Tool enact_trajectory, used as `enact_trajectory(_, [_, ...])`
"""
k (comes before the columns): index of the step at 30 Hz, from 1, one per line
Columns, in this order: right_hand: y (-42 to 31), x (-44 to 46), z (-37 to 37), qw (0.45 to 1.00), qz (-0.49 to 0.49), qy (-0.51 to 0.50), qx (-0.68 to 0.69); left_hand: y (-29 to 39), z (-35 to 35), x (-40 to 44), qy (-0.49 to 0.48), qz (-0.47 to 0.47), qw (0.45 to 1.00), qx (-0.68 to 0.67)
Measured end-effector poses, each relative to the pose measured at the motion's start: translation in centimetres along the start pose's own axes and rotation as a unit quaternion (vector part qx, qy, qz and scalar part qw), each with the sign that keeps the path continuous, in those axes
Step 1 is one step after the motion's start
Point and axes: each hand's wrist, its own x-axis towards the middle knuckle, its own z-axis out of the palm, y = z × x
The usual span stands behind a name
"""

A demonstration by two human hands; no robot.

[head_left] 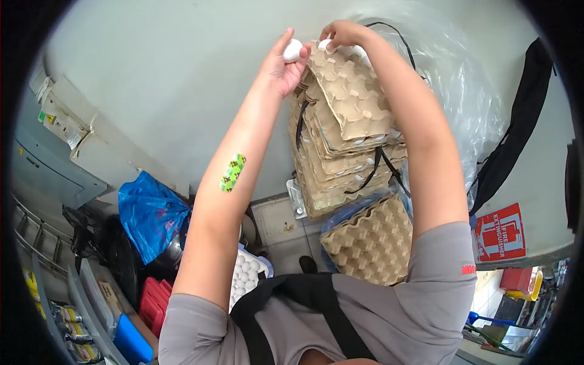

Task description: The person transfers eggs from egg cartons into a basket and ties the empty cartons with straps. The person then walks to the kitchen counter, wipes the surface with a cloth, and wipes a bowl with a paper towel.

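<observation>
My left hand [287,64] is raised at the top, its fingers curled round a white egg [292,51]. To its right, my right hand [342,35] reaches over the far edge of the top brown egg tray [353,97], fingers bent on another white egg [326,45]. One more egg [361,55] shows beside my right wrist, partly hidden. The top tray lies tilted on a tall stack of egg trays [316,182] with black straps hanging at its sides. White eggs peek out between some layers.
An egg tray [368,240] sits below the stack. Near my body at the left stands a container of eggs [246,277]. A blue bag [152,213] and red box [155,304] are at the left. Clear plastic [453,79] and a fire extinguisher sign [500,233] are at the right.
</observation>
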Motion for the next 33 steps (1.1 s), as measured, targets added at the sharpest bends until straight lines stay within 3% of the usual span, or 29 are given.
enact_trajectory(5, [0.7,-0.8,0.9,0.999,-0.033,-0.015,0.026,-0.4,0.7,0.1,-0.010,0.046,0.999,-0.015])
enact_trajectory(8, [0.6,-1.4,0.5,1.000,-0.007,0.030,-0.006,-0.6,1.4,0.1,0.012,0.079,0.995,-0.051])
enact_trajectory(10, [-0.1,-3.3,-1.1,0.989,-0.011,0.108,0.102,-0.6,1.0,0.5,0.009,0.093,0.995,-0.030])
enact_trajectory(12, [-1.9,-5.3,-2.4,0.979,-0.048,0.105,0.170,-0.8,1.1,0.2,0.008,0.104,0.994,-0.011])
enact_trajectory(14, [-4.4,-7.0,-2.9,0.936,-0.119,0.071,0.322,-1.4,2.4,-1.2,0.033,0.098,0.995,0.008])
enact_trajectory(15, [-5.9,-8.0,-3.3,0.957,-0.078,0.079,0.267,-1.4,2.2,-1.0,0.033,0.096,0.995,0.007])
enact_trajectory(17, [-4.8,-7.0,-2.9,0.957,-0.073,0.091,0.264,-1.1,1.5,-0.8,-0.055,0.075,0.988,-0.120])
enact_trajectory(20, [0.7,-2.6,-0.8,0.972,-0.072,0.128,0.185,-1.2,0.6,-1.5,-0.052,0.067,0.983,-0.165])
enact_trajectory(22, [1.6,-2.9,0.1,0.992,0.038,-0.014,-0.120,-1.0,0.3,-2.8,-0.046,0.058,0.982,-0.172])
enact_trajectory(26, [1.9,-2.3,0.4,0.995,0.036,0.004,-0.093,-0.6,-0.9,-5.3,-0.025,0.048,0.986,-0.158])
enact_trajectory(28, [2.0,-2.7,0.0,0.988,0.058,0.060,-0.130,-0.2,-1.8,-6.8,-0.021,0.046,0.988,-0.149])
enact_trajectory(30, [3.9,-3.2,-0.6,0.993,0.029,0.098,-0.063,0.5,-2.7,-8.6,-0.021,0.047,0.989,-0.141])
enact_trajectory(31, [4.4,-3.9,-1.0,0.972,0.034,0.176,0.153,0.9,-3.4,-9.6,-0.014,0.042,0.990,-0.133])
enact_trajectory(32, [5.0,-4.6,-1.4,0.899,0.039,0.244,0.361,1.2,-4.2,-10.8,-0.005,0.037,0.991,-0.126])
enact_trajectory(33, [6.4,-4.8,-1.6,0.901,0.038,0.241,0.360,1.6,-5.3,-11.9,-0.011,0.030,0.993,-0.114])
